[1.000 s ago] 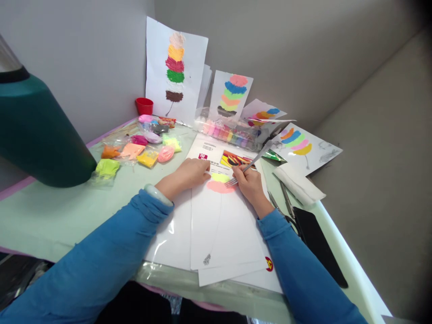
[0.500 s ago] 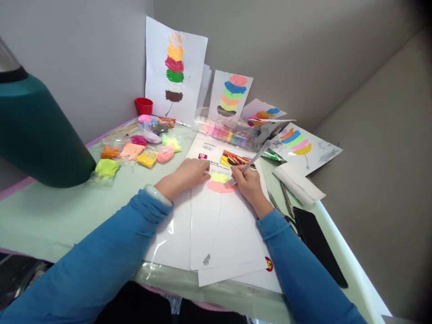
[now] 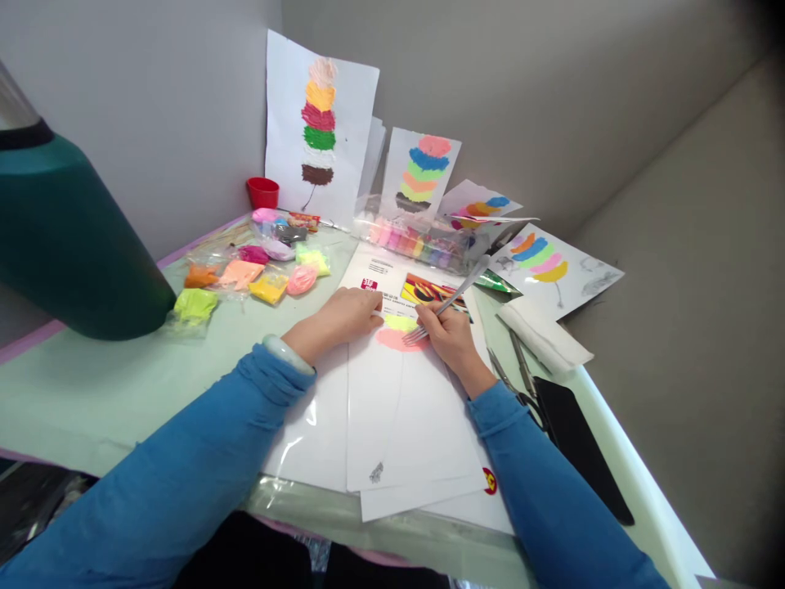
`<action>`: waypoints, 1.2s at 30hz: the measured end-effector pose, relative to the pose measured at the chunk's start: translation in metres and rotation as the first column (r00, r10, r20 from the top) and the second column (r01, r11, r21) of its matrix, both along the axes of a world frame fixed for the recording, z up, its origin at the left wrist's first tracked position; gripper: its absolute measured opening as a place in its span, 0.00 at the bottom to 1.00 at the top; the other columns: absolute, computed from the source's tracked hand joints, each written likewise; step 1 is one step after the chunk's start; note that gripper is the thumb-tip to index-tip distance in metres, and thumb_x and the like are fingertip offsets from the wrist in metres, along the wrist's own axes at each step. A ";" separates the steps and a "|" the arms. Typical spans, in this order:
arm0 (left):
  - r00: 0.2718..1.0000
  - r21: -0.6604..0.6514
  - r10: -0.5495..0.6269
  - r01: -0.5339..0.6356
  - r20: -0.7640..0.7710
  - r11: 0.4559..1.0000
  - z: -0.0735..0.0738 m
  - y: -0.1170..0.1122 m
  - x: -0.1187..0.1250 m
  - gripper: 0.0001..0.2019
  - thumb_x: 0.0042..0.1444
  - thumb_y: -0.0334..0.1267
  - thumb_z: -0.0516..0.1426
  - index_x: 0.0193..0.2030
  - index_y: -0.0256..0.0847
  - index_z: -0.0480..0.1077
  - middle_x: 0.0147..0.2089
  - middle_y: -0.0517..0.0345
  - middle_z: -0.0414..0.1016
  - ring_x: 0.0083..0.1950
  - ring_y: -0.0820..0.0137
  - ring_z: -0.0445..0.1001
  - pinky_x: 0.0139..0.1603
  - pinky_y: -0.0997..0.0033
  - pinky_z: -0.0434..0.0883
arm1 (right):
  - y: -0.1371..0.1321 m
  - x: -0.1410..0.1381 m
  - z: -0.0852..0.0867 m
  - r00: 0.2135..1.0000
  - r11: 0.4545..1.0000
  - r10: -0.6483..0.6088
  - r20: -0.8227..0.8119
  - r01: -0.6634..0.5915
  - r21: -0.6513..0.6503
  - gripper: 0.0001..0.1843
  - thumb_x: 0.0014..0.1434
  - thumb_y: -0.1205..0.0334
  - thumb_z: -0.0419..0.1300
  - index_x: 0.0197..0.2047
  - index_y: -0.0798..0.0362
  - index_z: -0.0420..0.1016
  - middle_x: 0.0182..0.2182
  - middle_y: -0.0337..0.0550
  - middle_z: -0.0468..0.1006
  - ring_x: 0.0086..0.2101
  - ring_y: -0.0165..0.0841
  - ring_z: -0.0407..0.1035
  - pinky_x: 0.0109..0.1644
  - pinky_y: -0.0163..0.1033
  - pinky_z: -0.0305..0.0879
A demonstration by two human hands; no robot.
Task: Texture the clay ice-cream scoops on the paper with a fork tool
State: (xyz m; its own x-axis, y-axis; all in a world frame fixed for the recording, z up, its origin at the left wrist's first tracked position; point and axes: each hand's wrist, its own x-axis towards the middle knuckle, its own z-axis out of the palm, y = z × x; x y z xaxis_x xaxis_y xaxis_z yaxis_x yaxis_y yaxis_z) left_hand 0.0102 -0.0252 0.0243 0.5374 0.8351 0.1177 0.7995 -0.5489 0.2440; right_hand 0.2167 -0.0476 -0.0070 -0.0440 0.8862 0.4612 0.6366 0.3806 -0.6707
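Note:
My right hand [image 3: 450, 337] is closed round a silver fork [image 3: 464, 282], its handle pointing up and to the right. The fork's tines touch the right part of a flat pink clay patch [image 3: 396, 339] on a white sheet [image 3: 401, 417]. Just above the pink lies a yellow-green clay patch [image 3: 400, 323]. My left hand [image 3: 343, 317] rests on the paper at the left of these patches, thumb and forefinger slightly apart, holding nothing. A faint pencil line runs down the sheet to a small grey scribble.
Several clay packets [image 3: 268, 288] lie at the left, near a large green bottle [image 3: 74, 237] and a red cup [image 3: 263, 193]. Painted-looking sheets [image 3: 356, 98] lean at the back. Scissors [image 3: 532, 409], a black phone-like slab [image 3: 580, 450] and a white tissue [image 3: 545, 334] lie at the right.
The fork's tines have shifted slightly left over the pink clay, with my right hand moving along. My left hand stays in place.

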 end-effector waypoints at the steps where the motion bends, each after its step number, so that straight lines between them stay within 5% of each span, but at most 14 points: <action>1: 1.000 -0.002 0.001 -0.001 -0.001 1.000 0.000 0.000 0.000 0.12 0.53 0.39 0.49 0.40 0.39 0.70 0.38 0.50 0.76 0.39 0.63 0.72 0.36 0.68 0.63 | 0.000 -0.001 0.000 1.000 1.000 0.009 0.007 -0.009 -0.004 0.18 0.58 0.50 0.54 0.23 0.53 0.71 0.21 0.38 0.74 0.25 0.29 0.66 0.30 0.34 0.59; 16: 1.000 0.024 -0.007 0.007 0.007 1.000 -0.004 0.003 0.000 0.11 0.52 0.39 0.50 0.39 0.39 0.69 0.38 0.50 0.76 0.39 0.62 0.73 0.35 0.67 0.63 | 0.002 0.007 0.002 0.991 0.994 -0.108 0.079 0.107 0.026 0.19 0.59 0.52 0.52 0.22 0.53 0.70 0.21 0.40 0.75 0.24 0.31 0.68 0.30 0.36 0.58; 28: 1.000 0.014 0.002 -0.002 -0.009 1.000 0.000 0.000 0.000 0.12 0.53 0.39 0.50 0.40 0.39 0.69 0.38 0.51 0.76 0.39 0.63 0.73 0.36 0.69 0.63 | -0.003 -0.004 0.001 1.000 1.000 0.004 0.023 -0.004 -0.003 0.19 0.58 0.50 0.54 0.23 0.53 0.71 0.20 0.38 0.72 0.23 0.29 0.66 0.28 0.34 0.58; 36: 1.000 0.003 0.011 -0.011 -0.015 1.000 0.002 -0.002 0.000 0.11 0.53 0.39 0.50 0.39 0.39 0.69 0.37 0.52 0.76 0.39 0.64 0.72 0.35 0.69 0.62 | -0.001 0.000 0.002 0.995 0.999 -0.049 0.084 0.048 0.010 0.18 0.59 0.51 0.53 0.24 0.53 0.71 0.21 0.39 0.74 0.24 0.30 0.67 0.30 0.35 0.58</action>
State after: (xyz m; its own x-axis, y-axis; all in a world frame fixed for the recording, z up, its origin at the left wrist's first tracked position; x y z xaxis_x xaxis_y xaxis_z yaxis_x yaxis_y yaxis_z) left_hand 0.0106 -0.0273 0.0268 0.5296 0.8408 0.1127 0.8092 -0.5405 0.2304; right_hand 0.2164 -0.0488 -0.0051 -0.0399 0.8844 0.4650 0.7085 0.3532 -0.6110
